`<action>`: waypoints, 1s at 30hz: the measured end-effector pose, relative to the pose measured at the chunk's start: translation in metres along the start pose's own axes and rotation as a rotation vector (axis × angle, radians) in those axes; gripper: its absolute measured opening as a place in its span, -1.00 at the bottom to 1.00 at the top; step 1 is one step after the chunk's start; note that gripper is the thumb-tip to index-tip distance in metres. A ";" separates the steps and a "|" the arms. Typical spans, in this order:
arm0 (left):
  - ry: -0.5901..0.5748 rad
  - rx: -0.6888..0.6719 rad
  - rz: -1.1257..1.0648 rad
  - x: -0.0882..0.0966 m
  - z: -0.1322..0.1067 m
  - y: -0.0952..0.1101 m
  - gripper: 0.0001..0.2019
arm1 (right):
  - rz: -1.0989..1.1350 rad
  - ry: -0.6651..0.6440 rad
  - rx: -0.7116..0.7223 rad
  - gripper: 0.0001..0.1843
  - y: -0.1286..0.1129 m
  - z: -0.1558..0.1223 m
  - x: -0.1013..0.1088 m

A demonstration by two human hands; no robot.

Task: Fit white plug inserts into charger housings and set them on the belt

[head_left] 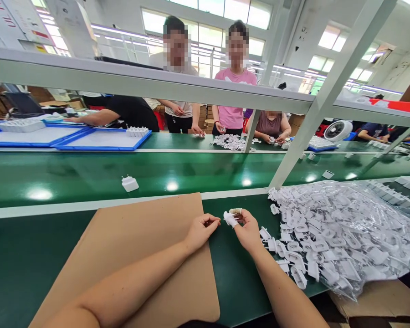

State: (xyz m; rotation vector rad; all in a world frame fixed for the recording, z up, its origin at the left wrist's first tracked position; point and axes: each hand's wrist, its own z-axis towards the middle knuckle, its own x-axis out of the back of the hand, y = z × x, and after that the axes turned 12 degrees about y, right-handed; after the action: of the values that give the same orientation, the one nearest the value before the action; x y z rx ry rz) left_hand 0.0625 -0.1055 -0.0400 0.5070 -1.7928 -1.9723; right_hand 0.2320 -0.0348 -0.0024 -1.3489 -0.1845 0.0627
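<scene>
My left hand [202,231] is over the right edge of a sheet of brown cardboard [150,255], its thumb and fingertips pinched together. Whatever may be in that pinch is too small to make out. Just to the right, my right hand [246,230] faces it with curled fingers. White material covers its thumb area, and a beige wrap is on a finger; I cannot tell whether a white part is held there too. A narrow gap separates the two hands. Beside my right hand lies a heap of white plastic plug parts [314,246], partly under clear plastic film.
A green conveyor belt [89,173] runs across beyond the bench, carrying a white charger-like piece [130,183]. A slanted metal post [300,127] and a shelf beam [191,93] stand ahead. Across the belt, several people work near blue-rimmed trays [102,139] and a small fan [337,131].
</scene>
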 end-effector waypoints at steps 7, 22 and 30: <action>-0.030 -0.030 -0.035 0.000 -0.001 -0.001 -0.72 | -0.018 -0.081 0.048 -0.61 0.001 -0.006 -0.004; -0.090 -0.136 0.042 -0.001 -0.002 -0.002 -0.75 | -0.003 -0.109 -0.006 -0.66 0.007 -0.003 -0.003; -0.098 -0.143 0.056 0.001 -0.001 -0.004 -0.79 | 0.000 -0.141 -0.021 -0.67 0.007 -0.004 -0.003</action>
State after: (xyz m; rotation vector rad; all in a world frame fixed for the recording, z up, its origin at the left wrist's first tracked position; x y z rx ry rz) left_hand 0.0625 -0.1067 -0.0437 0.3163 -1.6873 -2.0999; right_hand 0.2306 -0.0373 -0.0103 -1.3662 -0.3044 0.1565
